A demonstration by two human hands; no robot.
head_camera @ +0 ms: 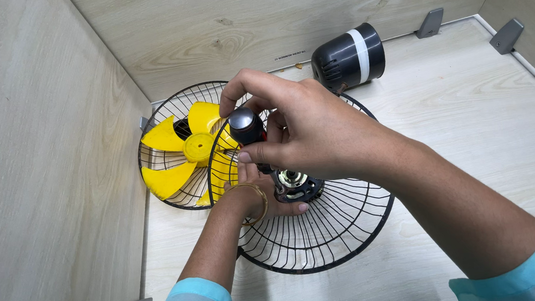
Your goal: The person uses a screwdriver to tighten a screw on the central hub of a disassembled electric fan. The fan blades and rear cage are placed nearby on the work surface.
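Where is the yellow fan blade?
In the head view, the yellow fan blade lies at the left inside a black wire grille, beside the wooden wall, behind the left hand.

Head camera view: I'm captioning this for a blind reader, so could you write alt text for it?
A person's right hand grips a black-handled screwdriver upright over the motor at the hub of a round black wire fan guard, which the left hand steadies. Behind lie a yellow plastic fan blade in a second black wire guard and a black cylindrical motor cover.
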